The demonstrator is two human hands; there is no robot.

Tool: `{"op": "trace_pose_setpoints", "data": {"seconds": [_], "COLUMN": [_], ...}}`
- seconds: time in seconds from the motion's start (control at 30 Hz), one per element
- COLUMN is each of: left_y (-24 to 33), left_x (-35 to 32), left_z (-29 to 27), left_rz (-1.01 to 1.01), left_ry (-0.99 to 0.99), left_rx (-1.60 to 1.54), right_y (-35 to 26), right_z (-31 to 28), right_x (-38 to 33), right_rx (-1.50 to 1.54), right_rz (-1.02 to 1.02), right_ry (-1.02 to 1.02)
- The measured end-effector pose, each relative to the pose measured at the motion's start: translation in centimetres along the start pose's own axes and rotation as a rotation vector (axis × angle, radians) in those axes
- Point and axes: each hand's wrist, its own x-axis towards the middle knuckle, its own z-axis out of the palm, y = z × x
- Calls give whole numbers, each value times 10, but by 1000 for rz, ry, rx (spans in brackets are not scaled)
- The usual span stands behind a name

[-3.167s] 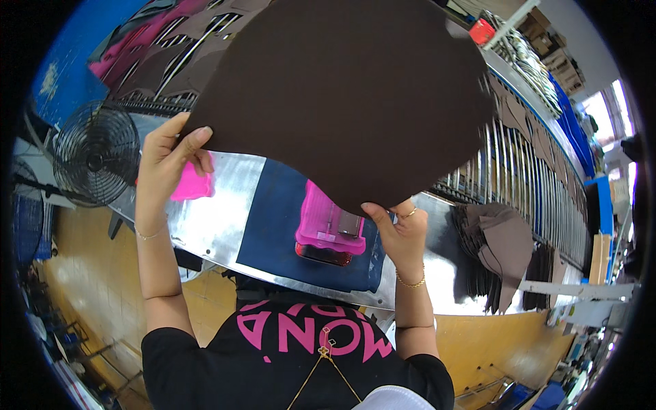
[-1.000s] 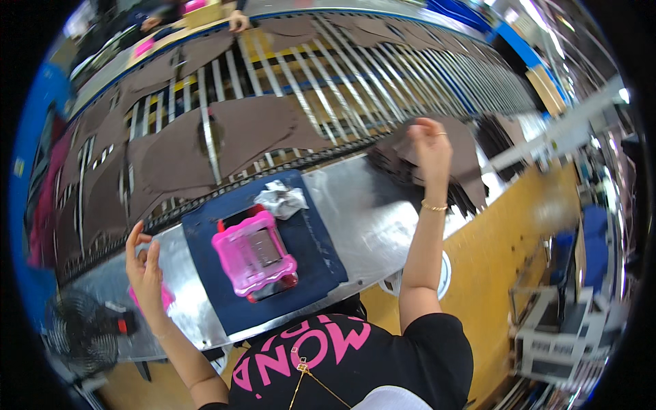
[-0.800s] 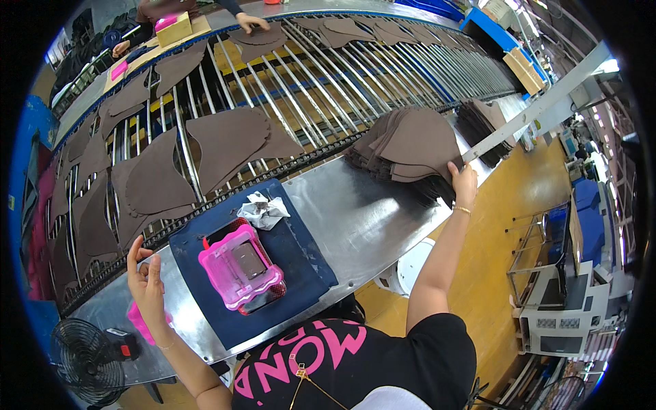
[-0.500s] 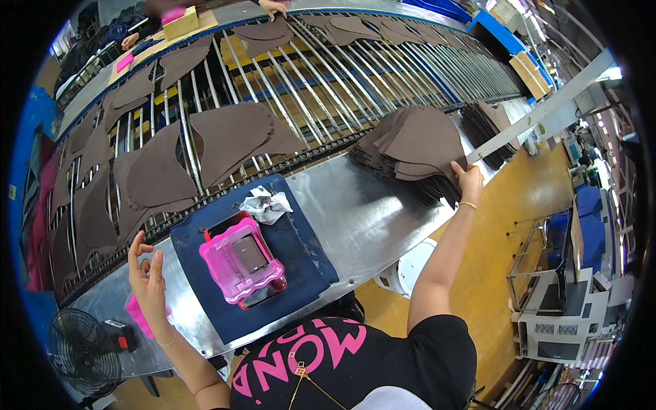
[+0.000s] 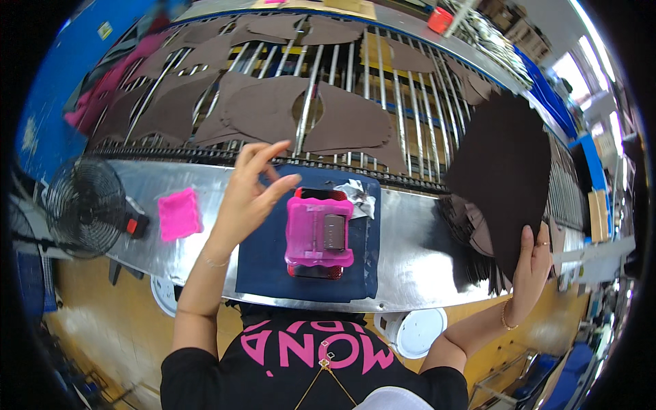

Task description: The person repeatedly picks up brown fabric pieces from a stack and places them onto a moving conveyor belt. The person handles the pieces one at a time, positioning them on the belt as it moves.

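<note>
My right hand (image 5: 531, 270) grips the lower edge of a dark brown flat cut piece (image 5: 502, 164), raised on edge over the stack of like pieces (image 5: 470, 222) at the right of the metal table. The thumb lies on the face toward me. My left hand (image 5: 251, 195) hovers left of a pink scalloped-edged frame (image 5: 301, 229), its fingers apart and nothing in them. That frame sits over a red and dark container, with a small brown block (image 5: 334, 232) on its right part. Both rest on a dark blue mat (image 5: 263, 273), beside crumpled white paper (image 5: 359, 199).
Behind the metal table (image 5: 410, 266) runs a conveyor of metal rods (image 5: 420, 123), carrying several brown pieces (image 5: 352, 119). A black fan (image 5: 85, 205) and a pink scalloped piece (image 5: 180, 214) stand at the left. A white round stool (image 5: 420, 331) is below the table's front edge.
The brown piece has come up off the stack in my right hand. My left hand has moved toward the pink frame. The whole view has turned and shifted left.
</note>
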Motion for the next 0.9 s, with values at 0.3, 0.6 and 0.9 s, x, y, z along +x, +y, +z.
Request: {"op": "trace_pose_setpoints", "data": {"seconds": [0.3,0.6,0.9], "left_y": [26,14,2], "left_x": [-19,-46,-41], "left_z": [-59,-131,-78], "left_rz": [-418,-86,-343], "left_ry": [-12,158,-204], "left_rx": [-363,96,0], "right_y": [-84,-86,-39], "right_z": [118,196,157], "right_x": [-10,-44,-40], "right_rx": [425,703,402], "right_rz": [-573,-695,-734], "right_ry": [-263,-394,-355]}}
